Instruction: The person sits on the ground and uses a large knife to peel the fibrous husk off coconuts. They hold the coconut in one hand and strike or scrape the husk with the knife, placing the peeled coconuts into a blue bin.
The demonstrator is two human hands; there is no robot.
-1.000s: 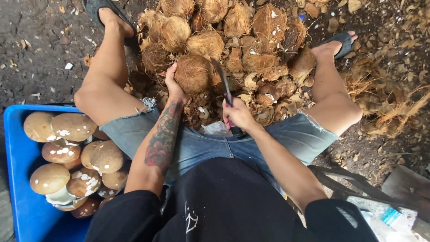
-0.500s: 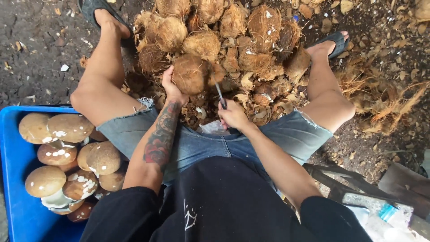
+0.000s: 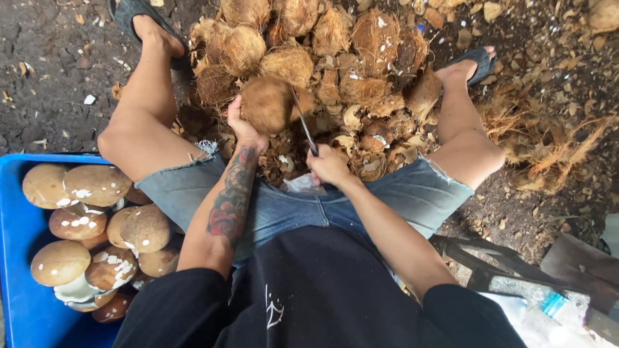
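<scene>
The person sits low with knees spread, so the work sits between the legs at about twelve o'clock from the lap. The left hand (image 3: 244,125) cups a brown, fibrous coconut (image 3: 269,103) from its near left side, fingers wrapped closed against the shell, propping it up off the heap so that its right face is turned toward the blade. The right hand (image 3: 329,164) is clenched tight round the handle of a knife (image 3: 303,122), whose thin blade runs up toward eleven o'clock and meets the coconut at its right edge; whether the edge is biting in or only resting there I cannot tell, since the blade is seen nearly edge-on.

Beyond the coconut, from ten to two o'clock, lies a pile of husked coconut shells (image 3: 335,51) and loose fibre (a natural place for scraps to fall, straight ahead and clear of the lap). At nine o'clock, just beside the left thigh, a blue tub (image 3: 19,258) holds smooth, pale-brown peeled coconuts (image 3: 97,187) flecked with white, within easy reach of the left arm. Feet in dark sandals (image 3: 474,61) brace on the dirt on either side of the pile. At four o'clock lie dark metal pieces and a plastic bottle (image 3: 548,306).
</scene>
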